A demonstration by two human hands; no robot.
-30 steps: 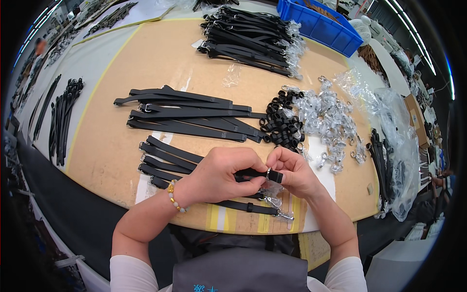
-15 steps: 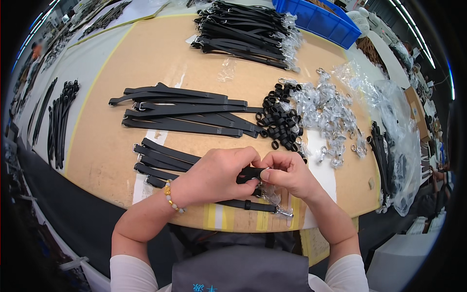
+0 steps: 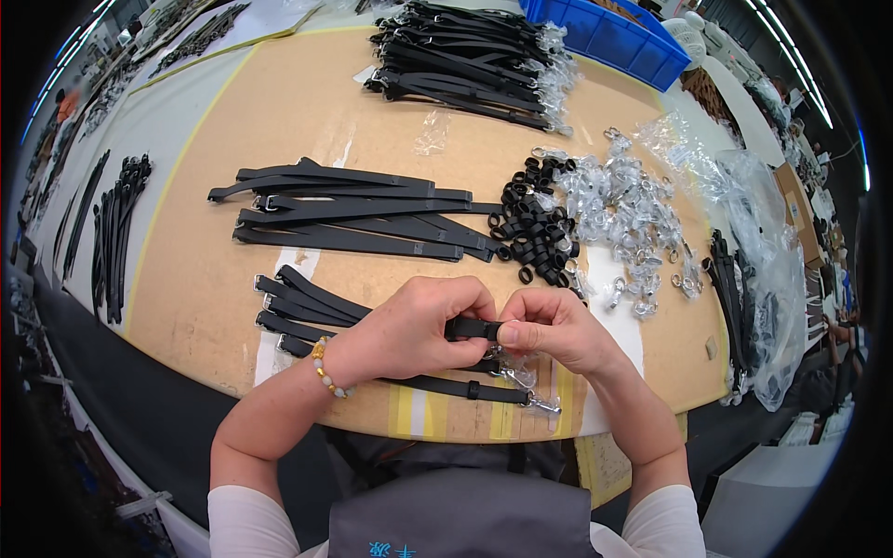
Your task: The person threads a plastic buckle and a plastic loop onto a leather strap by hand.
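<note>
Close to the table's front edge, my left hand [image 3: 423,325] is closed on a black strap [image 3: 473,328], whose end passes across to my other hand. My right hand [image 3: 549,327] pinches that end between thumb and fingertips; the fingers hide what else is there. Beneath my left wrist lie several black straps [image 3: 312,307] with silver buckles. Just below my hands, a finished-looking strap [image 3: 437,385] carries a black loop and a silver snap hook [image 3: 543,405]. Clear plastic wrapping [image 3: 519,372] shows beside it, under my right hand.
Beyond my hands lie more black straps [image 3: 353,209], a heap of black loops [image 3: 535,228] and plastic-wrapped hooks [image 3: 628,209]. Farther back are a strap bundle [image 3: 460,65] and a blue crate [image 3: 609,37]. Plastic bags [image 3: 758,298] line the right edge; straps [image 3: 119,228] lie left.
The strap between my hands has turned slightly, so more of its flat face shows. My left hand has shifted a little; both hands keep their grip.
</note>
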